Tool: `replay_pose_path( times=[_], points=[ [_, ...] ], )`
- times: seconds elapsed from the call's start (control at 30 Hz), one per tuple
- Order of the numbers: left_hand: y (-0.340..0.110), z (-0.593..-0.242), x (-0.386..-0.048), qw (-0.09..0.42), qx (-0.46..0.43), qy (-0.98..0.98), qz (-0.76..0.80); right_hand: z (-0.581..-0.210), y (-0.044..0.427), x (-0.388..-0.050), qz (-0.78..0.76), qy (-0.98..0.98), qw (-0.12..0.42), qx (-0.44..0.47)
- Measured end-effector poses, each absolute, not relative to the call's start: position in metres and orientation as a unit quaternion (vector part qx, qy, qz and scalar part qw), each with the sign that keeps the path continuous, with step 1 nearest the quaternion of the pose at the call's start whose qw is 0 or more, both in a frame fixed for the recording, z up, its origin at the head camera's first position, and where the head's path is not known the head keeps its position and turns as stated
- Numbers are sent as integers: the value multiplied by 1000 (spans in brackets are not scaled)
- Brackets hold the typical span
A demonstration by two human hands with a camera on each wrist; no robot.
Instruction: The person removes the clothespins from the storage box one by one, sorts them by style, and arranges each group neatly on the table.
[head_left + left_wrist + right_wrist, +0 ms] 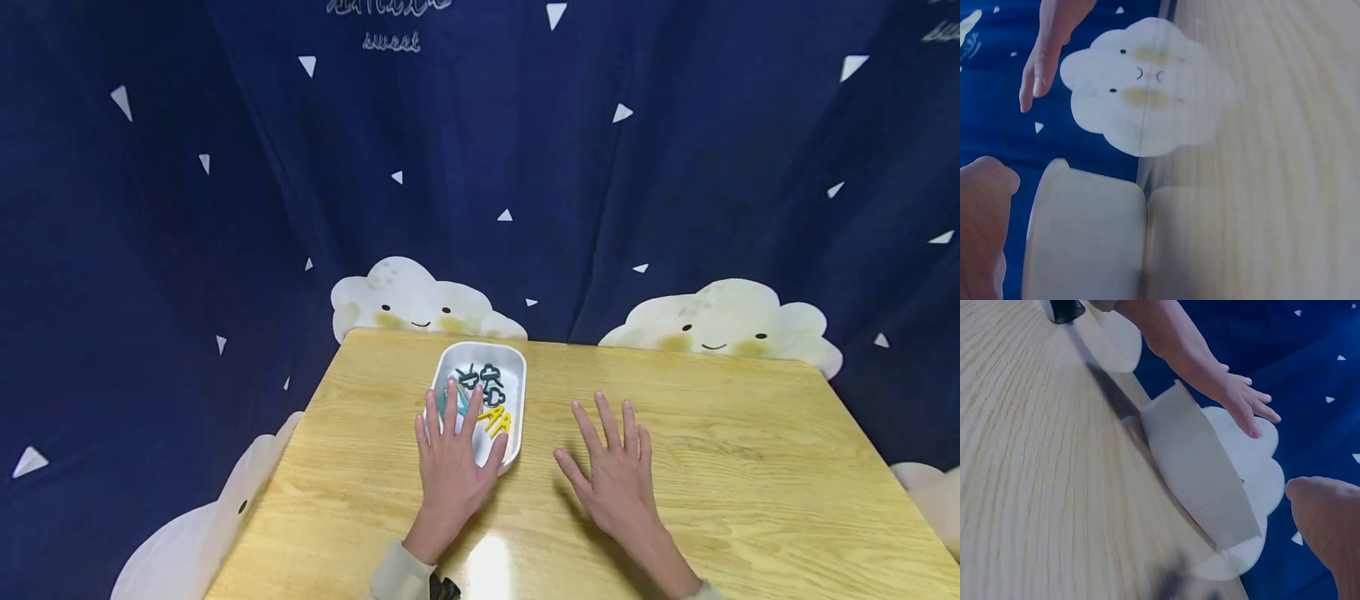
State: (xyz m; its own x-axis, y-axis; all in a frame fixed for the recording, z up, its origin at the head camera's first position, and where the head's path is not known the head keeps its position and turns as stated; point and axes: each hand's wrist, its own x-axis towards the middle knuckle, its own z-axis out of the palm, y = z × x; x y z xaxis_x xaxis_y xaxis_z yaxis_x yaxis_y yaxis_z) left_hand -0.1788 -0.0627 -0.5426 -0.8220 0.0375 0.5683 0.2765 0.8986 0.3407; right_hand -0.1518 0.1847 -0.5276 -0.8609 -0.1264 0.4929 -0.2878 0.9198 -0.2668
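A white rectangular tray (517, 367) stands on the table and holds several small pieces: dark green rounded ones (491, 377), yellow A-shaped ones (502, 425) and a light blue one (462, 407). Over the tray's near left part, my left hand (453, 475) spreads its straight fingers, hiding some of what lies inside. Whether it touches the tray I cannot tell. To the right, apart from the tray, my right hand (618, 483) hovers above the table with fingers spread, holding nothing. Both wrist views show the tray (1085, 237) from the side.
The light wooden table (750, 467) reaches back to a dark blue curtain (480, 150) printed with white triangles and smiling clouds. A dark band (444, 587) sits by the left sleeve. Light glares on the near tabletop.
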Motion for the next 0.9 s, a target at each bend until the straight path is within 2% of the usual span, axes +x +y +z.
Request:
replay_pose_path(
  times=[0.7,0.9],
  points=[
    [-102,-543,-210,196,-116,-948,-220,-532,113,-218,160,-947,202,192],
    [-120,-540,-222,169,-153,-952,-202,-527,103,-245,155,-939,216,219]
  ],
)
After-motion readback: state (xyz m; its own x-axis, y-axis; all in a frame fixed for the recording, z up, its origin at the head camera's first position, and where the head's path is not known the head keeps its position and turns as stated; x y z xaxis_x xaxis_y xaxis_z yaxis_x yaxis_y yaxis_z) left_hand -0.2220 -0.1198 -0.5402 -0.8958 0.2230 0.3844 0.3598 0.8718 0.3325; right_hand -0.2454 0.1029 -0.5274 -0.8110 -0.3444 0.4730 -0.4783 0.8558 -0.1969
